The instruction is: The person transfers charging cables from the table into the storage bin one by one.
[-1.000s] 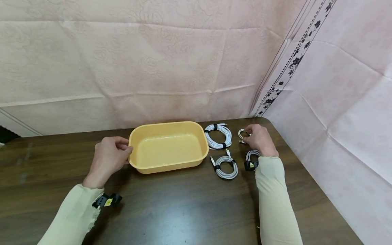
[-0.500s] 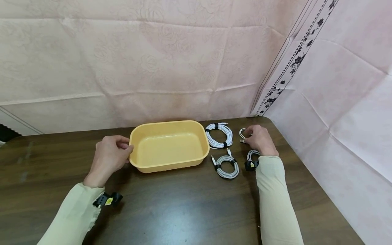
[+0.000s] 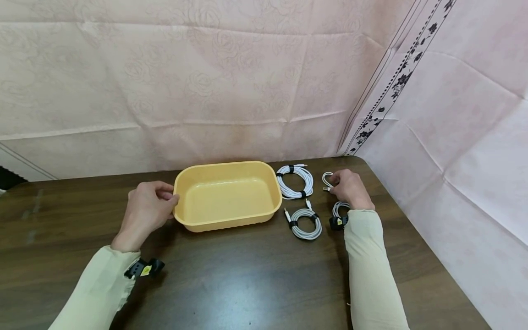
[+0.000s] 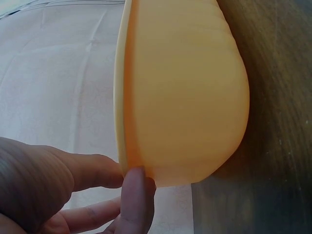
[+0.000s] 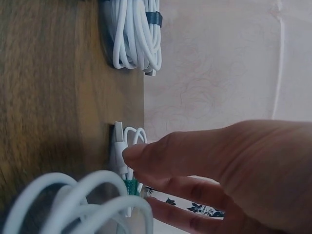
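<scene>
At the left end of a yellow plastic basin (image 3: 228, 224), my left hand (image 3: 145, 208) pinches the rim between thumb and fingers; the left wrist view shows the thumb (image 4: 134, 195) against the outer wall. Over by the table's far right corner, my right hand (image 3: 351, 189) pinches a small coiled white USB cable (image 3: 326, 179), its thumb at the plug (image 5: 119, 153). A green tie (image 5: 130, 186) wraps this cable. Part of the coil is hidden behind the fingers. The cable still lies at the table surface.
Right of the basin lie a large white cable coil (image 3: 308, 185) and a grey cable coil (image 3: 305, 236), both with black ties. Another grey coil (image 3: 339, 208) sits partly under my right wrist. Patterned cloth (image 3: 231, 91) hangs behind the wooden table (image 3: 247, 284).
</scene>
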A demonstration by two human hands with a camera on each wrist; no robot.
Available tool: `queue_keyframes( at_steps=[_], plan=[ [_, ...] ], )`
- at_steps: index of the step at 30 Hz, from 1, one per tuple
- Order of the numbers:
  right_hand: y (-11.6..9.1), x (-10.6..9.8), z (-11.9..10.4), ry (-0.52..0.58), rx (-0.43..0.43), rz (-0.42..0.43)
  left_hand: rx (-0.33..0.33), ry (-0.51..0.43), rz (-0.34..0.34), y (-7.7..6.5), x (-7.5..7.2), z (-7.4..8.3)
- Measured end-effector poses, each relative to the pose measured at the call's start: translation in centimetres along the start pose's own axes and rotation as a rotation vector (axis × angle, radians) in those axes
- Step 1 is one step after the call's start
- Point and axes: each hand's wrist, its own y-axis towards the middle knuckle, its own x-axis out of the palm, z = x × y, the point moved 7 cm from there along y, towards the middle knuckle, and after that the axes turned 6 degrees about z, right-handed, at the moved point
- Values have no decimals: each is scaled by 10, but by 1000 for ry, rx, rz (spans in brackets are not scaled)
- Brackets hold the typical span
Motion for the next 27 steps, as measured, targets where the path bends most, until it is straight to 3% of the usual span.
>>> queue_keyframes(
  at_steps=[27],
  plan=[
    [5,6,2,17,-4,10,-8,20,-7,0,0,0]
  ],
)
